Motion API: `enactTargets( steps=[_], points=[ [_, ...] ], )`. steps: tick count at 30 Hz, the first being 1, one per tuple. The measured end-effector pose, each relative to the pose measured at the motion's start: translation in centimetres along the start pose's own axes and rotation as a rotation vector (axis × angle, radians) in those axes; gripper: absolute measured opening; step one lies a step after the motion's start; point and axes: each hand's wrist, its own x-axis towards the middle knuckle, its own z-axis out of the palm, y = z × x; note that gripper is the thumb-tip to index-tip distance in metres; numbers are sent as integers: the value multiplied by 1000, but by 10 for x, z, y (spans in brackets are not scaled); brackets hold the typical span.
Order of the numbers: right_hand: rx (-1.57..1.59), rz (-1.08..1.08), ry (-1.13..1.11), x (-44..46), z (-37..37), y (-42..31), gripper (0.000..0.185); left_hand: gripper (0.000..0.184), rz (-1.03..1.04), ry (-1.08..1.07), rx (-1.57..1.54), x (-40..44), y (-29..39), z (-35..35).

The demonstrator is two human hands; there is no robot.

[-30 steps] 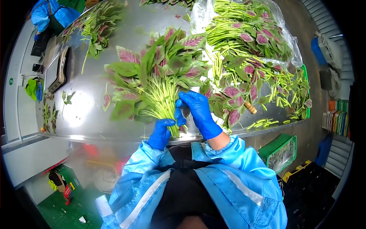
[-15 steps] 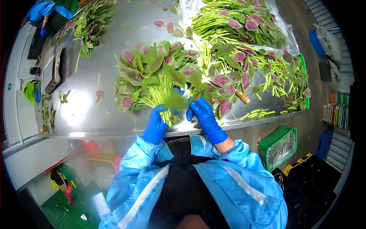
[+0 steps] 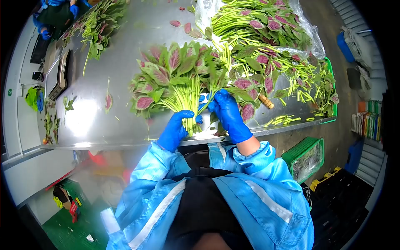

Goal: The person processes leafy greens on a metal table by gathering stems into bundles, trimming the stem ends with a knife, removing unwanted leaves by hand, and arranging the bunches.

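A bunch of red-and-green amaranth (image 3: 183, 93) is gathered above the steel table's front edge, its leaves fanned away from me and its pale stems toward me. My left hand (image 3: 175, 128), in a blue glove, is wrapped round the stems near their cut ends. Beside the bunch, my right hand (image 3: 229, 111), also gloved in blue, pinches a thin amaranth stem (image 3: 209, 98); its fingertips are partly hidden. To the right of that hand lies a turned wooden handle (image 3: 266, 101), its other end covered by leaves.
A large amaranth heap (image 3: 262, 29) lies on clear plastic at the back right. Cut stems (image 3: 283, 120) lie near the table edge. At left are a scale-like device (image 3: 60, 77) and more amaranth (image 3: 100, 31). A green crate (image 3: 304, 160) stands below right. Another person's gloved hand (image 3: 74, 10) shows top left.
The bunch is more upright and its stems are spread more. My right hand has moved slightly up and right, now pinching a stem. The other person's hands at top left have moved.
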Motion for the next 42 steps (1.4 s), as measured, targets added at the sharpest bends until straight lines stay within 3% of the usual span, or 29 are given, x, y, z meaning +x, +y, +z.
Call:
enactTargets(
  steps=[3,4,6,7,8,9,14,17,18,19,21,23,24,25,27,28,29,30,33,34,37,41,42],
  points=[
    [296,-59,108,19,-10,-3,8,66,-100,-11,13,-16,11,-3],
    [-163,-254,156,28,-21,-14,7,67,-96,-83,33,-23,17,-1],
    [-99,-284,162,24,-12,-49,8,70,-55,-108,95,-37,24,1],
    [421,-108,113,14,1,-75,9,70,-73,-117,71,-42,25,-3],
    [200,-188,271,32,-17,-74,10,70,-91,-128,45,-44,27,-7],
    [189,-188,122,45,-44,-71,11,70,-108,-141,18,-46,28,-11],
    [435,-412,-1,36,-74,-113,13,68,-37,-175,43,-58,44,-15],
    [577,-491,16,21,-77,-127,12,67,0,-73,45,-60,54,-32],
    [637,-526,-52,18,-78,-127,9,66,59,-158,-24,-57,57,-35],
    [705,-495,-61,17,-74,-126,8,74,147,-97,112,-64,68,-10],
    [843,-427,-74,13,-58,-120,5,75,158,-109,7,-58,72,-7],
    [550,-307,-26,5,-10,-98,6,71,105,-181,-139,-44,68,-13],
    [555,-258,-54,4,8,-77,8,70,82,-182,-194,-38,62,-18],
    [726,-203,-126,2,28,-58,8,68,55,-181,-248,-31,56,-23],
    [777,-167,-313,-3,48,-17,11,66,-15,-175,-358,-20,38,-35],
    [852,-44,-219,-13,57,-4,15,61,34,-13,-248,-25,36,-24],
    [979,-39,-514,-9,47,24,25,56,-19,-65,-259,-26,37,-24],
    [981,16,-467,-15,42,37,31,54,-53,-67,-267,-23,35,-28],
    [931,121,-367,-20,43,43,36,50,-111,-25,-271,-16,29,-39],
    [788,164,-126,-28,54,30,26,49,-125,-1,-269,-15,26,-40],
    [435,157,44,-39,61,11,24,45,-135,-7,-264,-16,28,-32],
    [-261,-55,-126,-38,51,21,20,38,-107,84,-196,-6,12,-49],
    [-437,-114,-138,-39,50,23,20,36,-144,-149,-224,-3,12,-57]
  ],
)
